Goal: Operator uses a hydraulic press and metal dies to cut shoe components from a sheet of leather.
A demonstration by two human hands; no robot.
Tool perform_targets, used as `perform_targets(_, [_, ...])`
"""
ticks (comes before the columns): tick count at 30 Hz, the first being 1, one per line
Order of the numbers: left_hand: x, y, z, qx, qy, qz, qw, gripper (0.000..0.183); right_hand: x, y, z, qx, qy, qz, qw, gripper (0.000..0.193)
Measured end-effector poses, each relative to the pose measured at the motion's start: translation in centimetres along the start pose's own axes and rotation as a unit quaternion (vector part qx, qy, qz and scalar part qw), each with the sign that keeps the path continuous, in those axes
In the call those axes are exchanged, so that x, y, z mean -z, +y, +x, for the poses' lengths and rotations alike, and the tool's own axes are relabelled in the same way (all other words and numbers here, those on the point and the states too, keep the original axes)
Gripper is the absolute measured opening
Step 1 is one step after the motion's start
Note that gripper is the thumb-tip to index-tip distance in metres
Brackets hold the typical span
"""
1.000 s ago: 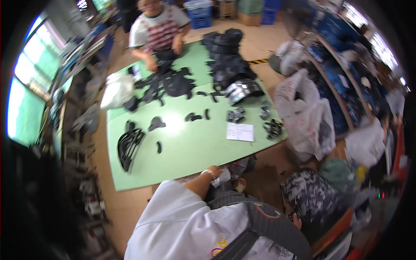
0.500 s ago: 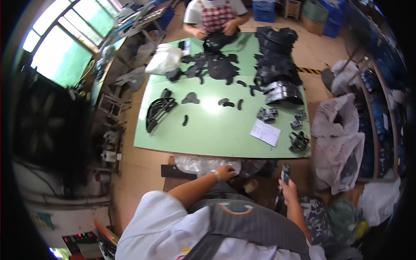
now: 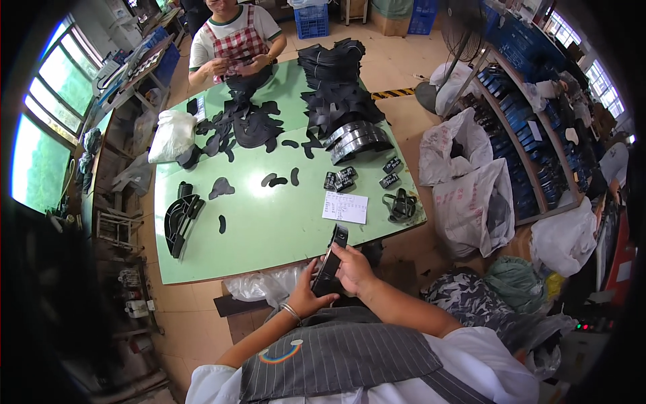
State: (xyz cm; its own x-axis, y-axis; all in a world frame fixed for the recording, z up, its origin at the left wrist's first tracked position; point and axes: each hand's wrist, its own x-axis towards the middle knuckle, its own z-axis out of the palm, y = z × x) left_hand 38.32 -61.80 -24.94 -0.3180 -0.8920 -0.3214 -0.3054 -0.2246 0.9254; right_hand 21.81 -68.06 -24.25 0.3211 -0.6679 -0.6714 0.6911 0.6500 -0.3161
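Note:
A long, flat black thing with a glossy surface (image 3: 328,268) is held aslant between my hands, just off the near edge of the green table; its exact kind cannot be made out. My right hand (image 3: 354,271) grips its upper part. Around the lower part, my left hand (image 3: 307,295) has its fingers and thumb closed on both sides. Just beyond the held thing, a white written sheet (image 3: 345,207) lies on the table (image 3: 269,225). Small black rolls with white marks (image 3: 341,179) lie behind the sheet, and a coil of black straps (image 3: 401,205) is to its right.
Black cut pieces (image 3: 256,124) and stacked black parts (image 3: 333,64) cover the table's far side. A curved black frame (image 3: 182,222) lies at left, near a white bag (image 3: 171,137). Across the table, a person in a checked apron (image 3: 239,40) handles black material. Sacks (image 3: 471,205) stand at right.
My right hand has brought the long black thing up and leftward in front of me. My left hand has closed on its lower part. The whole view has swung toward the right.

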Motion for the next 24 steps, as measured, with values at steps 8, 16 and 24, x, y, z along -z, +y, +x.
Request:
perform_targets(8, [9.1,-2.8,-2.4,-0.007,0.138,0.188,0.972,0.067,-6.4,7.5,3.9,0.056,0.116,-0.003,0.992,0.013])
perform_targets(16, [26.3,-11.3,-6.0,-0.022,0.204,0.167,0.964,0.057,-19.6,20.0,8.9,0.085,0.084,-0.137,0.983,0.038])
perform_targets(24, [48.0,-21.5,-4.3,0.038,0.4,0.051,0.914,0.059,-24.4,28.6,8.4,-0.012,-0.018,-0.424,0.905,0.055])
